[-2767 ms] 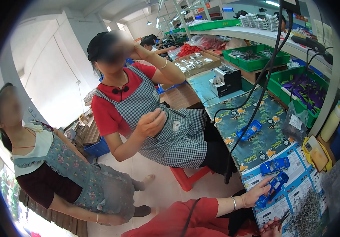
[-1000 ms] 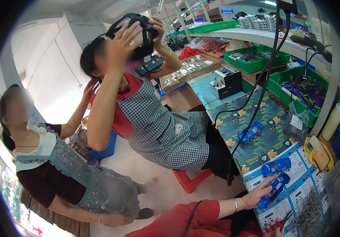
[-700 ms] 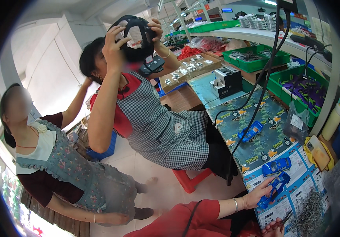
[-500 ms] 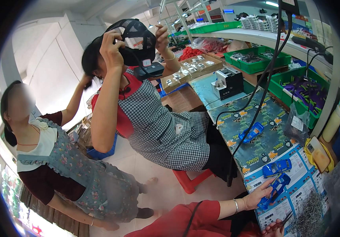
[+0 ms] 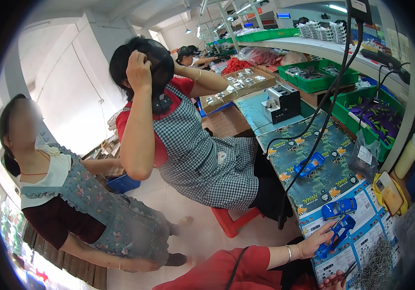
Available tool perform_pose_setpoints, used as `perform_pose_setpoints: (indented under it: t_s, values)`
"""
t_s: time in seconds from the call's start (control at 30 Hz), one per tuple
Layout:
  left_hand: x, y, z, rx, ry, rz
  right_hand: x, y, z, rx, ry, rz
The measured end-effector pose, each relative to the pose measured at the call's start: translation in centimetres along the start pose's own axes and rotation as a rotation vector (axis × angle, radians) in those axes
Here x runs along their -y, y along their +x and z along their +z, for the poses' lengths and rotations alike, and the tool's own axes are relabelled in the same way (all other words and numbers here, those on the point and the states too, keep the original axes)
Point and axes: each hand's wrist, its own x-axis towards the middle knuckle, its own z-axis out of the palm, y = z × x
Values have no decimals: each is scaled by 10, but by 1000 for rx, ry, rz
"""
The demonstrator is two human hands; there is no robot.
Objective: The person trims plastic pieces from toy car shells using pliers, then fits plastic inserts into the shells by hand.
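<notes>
Blue toy car (image 5: 343,228) gripped at 4 o'clock in view
Left hand (image 5: 315,243)'s clamped on it over the desk (image 5: 334,263), right hand (image 5: 332,280)'s closed round a dark tool (image 5: 350,269). Another car (image 5: 338,208) sits just off its 12 o'clock.

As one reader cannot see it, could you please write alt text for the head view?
The left hand holds a blue toy car at a bench; the right hand holds a dark tool. Two people in aprons are nearby, one with raised arms.
</notes>
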Motion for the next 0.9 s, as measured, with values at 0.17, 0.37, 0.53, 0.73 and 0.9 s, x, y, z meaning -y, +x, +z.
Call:
perform_pose_setpoints:
  t_s: [0.17,0.37,0.53,0.73,0.9]
  values:
    - [2,1,-5,-13,29,-12,1,0,-1,33,-15,2]
    - [-3,-1,7,-75,-3,-21,0,0,-2,48,-1,0]
    - [-2,-2,0,-33,4,-21,0,-1,2,26,4,8]
    - [-7,-3,7,-55,-15,-28,0,0,4,-5,-4,14]
    - [-2,-2,0,-47,-26,-37,0,0,3,-15,27,25]
